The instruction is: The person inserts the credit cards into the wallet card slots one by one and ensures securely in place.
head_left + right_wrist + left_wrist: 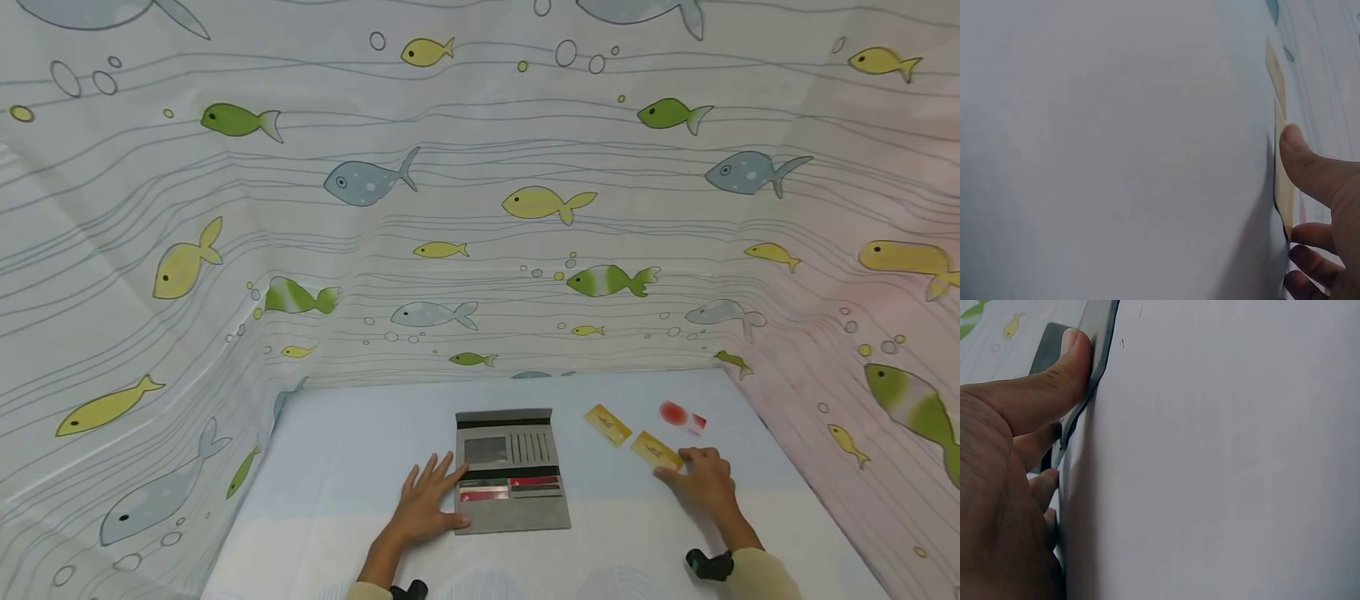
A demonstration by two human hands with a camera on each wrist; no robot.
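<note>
A grey wallet (pixel 517 517) lies unfolded on the table, with red and grey cards in its slots. My left hand (pixel 423 504) rests on the wallet's left side, fingers spread and thumb on its lower left corner. In the left wrist view, that thumb lies over the wallet's edge (pixel 1100 337). To the right, my right hand (pixel 705 483) pinches the right end of a yellow card (pixel 654 450) between thumb and fingers. The right wrist view has this card (pixel 1282 175) edge-on, close to the table surface. A second yellow card (pixel 607 425) lies just beyond it.
A white card with red patches (pixel 681 417) lies at the back right of the table (pixel 352 433). Fish-printed cloth walls (pixel 495 275) stand at the back and both sides. A black strap device (pixel 708 565) sits at my right wrist.
</note>
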